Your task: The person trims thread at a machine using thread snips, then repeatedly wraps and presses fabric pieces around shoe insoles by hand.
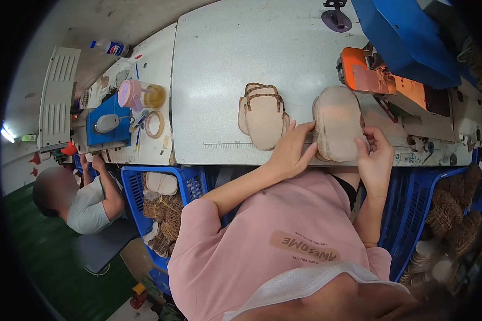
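Across a pale, speckled table (209,69), a stack of soles (337,120) lies near the front edge, right of centre. The left hand (293,150) meets the stack's left side, thumb and forefinger spread wide. The right hand (376,152) is at its lower right edge, thumb and forefinger set narrow; whether they pinch it, I cannot tell. Just left of the stack, slippers (263,122) with brown trim lie overlapping, near a ruler scale (227,145) marked on the table.

At the far left, a person (93,200) sits at another bench, which bears a jug (154,96), tape (154,124) and a bottle (110,47). The floor (27,230) there is green.

A narrow strip of tabletop separates slippers and stack; a broader stretch runs behind both and left to the seam with the bench. On the right, room is tight: an orange machine (367,75) stands just behind the stack. Along the front edge, a blue basket (194,184) sits left of the wearer and another right.
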Motion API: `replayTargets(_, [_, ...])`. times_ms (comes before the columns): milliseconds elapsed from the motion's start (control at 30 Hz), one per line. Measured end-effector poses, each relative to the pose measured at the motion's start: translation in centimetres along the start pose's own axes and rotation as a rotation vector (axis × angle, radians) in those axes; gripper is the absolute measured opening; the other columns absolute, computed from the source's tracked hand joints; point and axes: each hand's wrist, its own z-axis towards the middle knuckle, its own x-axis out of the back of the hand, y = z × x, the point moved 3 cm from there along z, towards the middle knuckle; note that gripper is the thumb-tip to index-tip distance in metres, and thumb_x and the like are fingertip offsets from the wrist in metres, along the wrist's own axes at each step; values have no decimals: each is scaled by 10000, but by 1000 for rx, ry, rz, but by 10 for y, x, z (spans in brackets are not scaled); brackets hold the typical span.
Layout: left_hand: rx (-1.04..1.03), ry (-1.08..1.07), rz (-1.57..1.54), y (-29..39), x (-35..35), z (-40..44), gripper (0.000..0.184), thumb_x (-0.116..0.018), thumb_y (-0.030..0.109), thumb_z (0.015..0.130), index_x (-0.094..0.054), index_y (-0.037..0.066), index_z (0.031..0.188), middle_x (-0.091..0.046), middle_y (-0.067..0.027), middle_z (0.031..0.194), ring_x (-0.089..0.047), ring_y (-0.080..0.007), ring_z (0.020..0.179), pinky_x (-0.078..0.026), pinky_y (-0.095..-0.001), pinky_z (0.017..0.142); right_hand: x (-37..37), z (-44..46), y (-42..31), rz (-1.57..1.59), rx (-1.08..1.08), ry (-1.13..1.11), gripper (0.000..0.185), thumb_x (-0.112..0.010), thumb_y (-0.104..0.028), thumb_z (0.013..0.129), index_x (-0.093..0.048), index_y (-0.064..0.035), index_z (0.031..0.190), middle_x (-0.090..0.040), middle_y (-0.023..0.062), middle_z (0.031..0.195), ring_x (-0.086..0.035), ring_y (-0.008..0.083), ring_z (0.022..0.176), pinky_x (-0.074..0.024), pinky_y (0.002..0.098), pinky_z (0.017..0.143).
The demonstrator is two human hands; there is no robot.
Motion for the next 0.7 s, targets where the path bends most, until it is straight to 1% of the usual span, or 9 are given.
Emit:
replayTargets(167, [4,-29,4,0,1,3,459,-526,217,907,-434,-57,1264,-544,-230,1186,-531,-390,1135,-267,-556,1101,4,-10,-10,145,29,-77,109,-535,72,828,-602,36,906,-684,110,866,-561,107,708,-455,238,667])
replayTargets(267, [-8,-41,54,-11,2,4,458,-557,172,869,-443,-43,1257,-535,-241,1188,-534,-388,1124,-250,-559,1113,7,-12,-14,216,57,-230,138,-517,95,813,-608,33,896,-676,75,852,-557,87,736,-447,227,682])
replayTargets(367, [-59,-8,52,-1,14,11,422,-580,85,806,-497,-37,1202,-553,-248,1123,-550,-400,1053,-336,-532,1057,14,-6,-22,323,108,-295,152,-537,103,795,-635,39,893,-679,66,903,-571,77,761,-452,227,692])
replayTargets(400, [-81,74,15,2,20,12,412,-582,59,783,-517,-29,1181,-559,-236,1106,-552,-393,1028,-368,-516,1016,16,-3,-26,360,129,-308,152,-545,102,795,-642,39,894,-680,68,916,-578,78,768,-458,230,699])
replayTargets(467, [-118,235,-60,6,34,13,402,-587,8,738,-559,-14,1139,-570,-211,1073,-558,-380,977,-432,-482,934,19,5,-35,443,101,-118,129,-629,66,811,-654,33,932,-665,47,881,-594,76,798,-472,220,728])
replayTargets(533, [-446,413,35,34,55,29,389,-586,-4,724,-581,5,1114,-573,-179,1061,-558,-360,949,-454,-444,859,19,22,-43,438,173,84,133,-669,41,818,-651,33,950,-662,40,855,-599,75,815,-475,211,740])
replayTargets(567, [-609,505,79,51,63,38,384,-585,-10,718,-592,14,1101,-574,-162,1056,-558,-350,935,-464,-425,822,16,29,-44,449,235,171,154,-708,1,816,-636,34,949,-663,32,818,-590,55,776,-465,194,683])
replayTargets(667, [-797,396,343,93,66,69,374,-630,13,717,-601,28,1089,-576,-136,1087,-556,-327,969,-471,-416,835,10,44,-44,415,196,223,146,-714,-19,818,-628,28,927,-653,18,775,-571,36,715,-449,193,614])
replayTargets(700, [-733,307,335,101,64,81,356,-626,10,732,-605,28,1087,-583,-134,1089,-561,-327,976,-472,-412,854,7,46,-43,399,229,250,151,-722,-46,820,-624,21,912,-641,20,721,-548,30,635,-423,195,549])
